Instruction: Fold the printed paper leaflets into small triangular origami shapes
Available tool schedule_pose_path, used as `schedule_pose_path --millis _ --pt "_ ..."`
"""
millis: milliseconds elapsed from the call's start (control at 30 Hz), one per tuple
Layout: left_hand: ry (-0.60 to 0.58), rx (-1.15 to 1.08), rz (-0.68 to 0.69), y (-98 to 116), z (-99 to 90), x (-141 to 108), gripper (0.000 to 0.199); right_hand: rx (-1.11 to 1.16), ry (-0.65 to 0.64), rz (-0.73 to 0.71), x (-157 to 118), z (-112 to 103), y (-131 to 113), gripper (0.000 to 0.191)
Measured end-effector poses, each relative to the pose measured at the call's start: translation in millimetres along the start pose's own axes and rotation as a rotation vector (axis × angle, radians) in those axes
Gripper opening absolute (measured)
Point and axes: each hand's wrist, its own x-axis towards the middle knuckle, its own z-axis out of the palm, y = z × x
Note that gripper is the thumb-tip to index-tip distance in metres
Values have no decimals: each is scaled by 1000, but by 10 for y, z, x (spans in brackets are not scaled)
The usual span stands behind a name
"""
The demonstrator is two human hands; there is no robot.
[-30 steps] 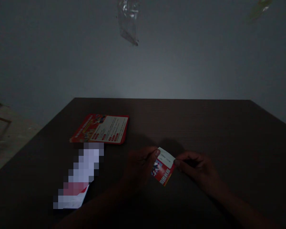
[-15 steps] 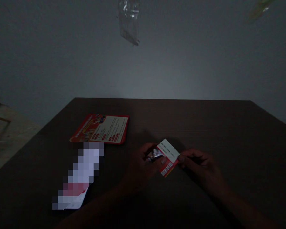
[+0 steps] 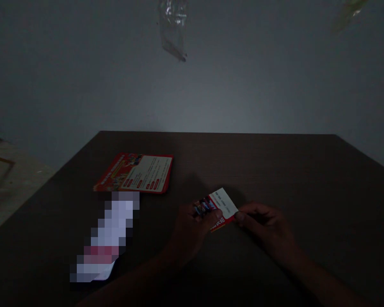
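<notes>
A folded printed leaflet (image 3: 223, 205), red and white with a photo on it, is held tilted above the table between my two hands. My left hand (image 3: 192, 226) is closed on its left side, the thumb lying across the printed face and the other fingers mostly behind it. At the leaflet's right corner, the thumb and fingertips of my right hand (image 3: 265, 221) pinch the edge. A stack of similar red leaflets (image 3: 150, 175) lies flat on the table, to the left and farther back.
Left of my left forearm lies a phone (image 3: 107, 273) with a lit screen, mostly blurred out. The dark wooden table (image 3: 259, 166) reaches back to a grey wall (image 3: 259, 76). A clear plastic bag (image 3: 173, 32) hangs on that wall. The light is dim.
The leaflet has turned slightly and less of its red lower part shows. My right hand has shifted a little to the left along with it. The stack and phone stay put.
</notes>
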Motion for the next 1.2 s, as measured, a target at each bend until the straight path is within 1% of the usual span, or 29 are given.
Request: schedule_pose_path --millis 133,233,367,433,500,633,767,833,900,967,1033,1100,1133,1200 --pt "25 -6 56 10 0 11 19 -35 -65 -2 -9 -10 74 14" --pt "35 45 54 -17 -13 24 20 -84 -133 5 -13 5 134 14" --pt "-19 72 31 -37 -42 56 18 -87 -265 2 -14 21 144 13" --pt "-57 82 10 -22 -51 72 17 -71 -302 -12 -9 11 107 14" --pt "-97 100 -7 1 -57 81 15 -53 -258 -33 2 -9 60 16" --pt "-177 132 -54 32 -68 82 9 -69 -79 -33 28 -40 21 19" --pt "-232 217 -99 15 -85 98 9 -99 -30 -25 38 -39 67 21" --pt "-247 255 -82 -5 -92 111 11 -109 -16 -37 40 -32 79 22" --pt "-249 274 -7 -26 -98 117 17 -107 14 -43 46 -29 76 21" --pt "-206 281 119 -43 -104 111 27 -92 63 -35 56 -35 69 21" --pt "-136 325 286 -51 -113 92 40 -58 102 -17 70 -52 73 21" --pt "-85 427 493 -46 -123 66 50 -12 119 10 87 -73 90 21" --pt "-90 498 592 -38 -127 53 54 8 124 24 95 -82 100 22" --pt "-148 639 747 -21 -131 27 57 26 125 49 110 -92 116 22"
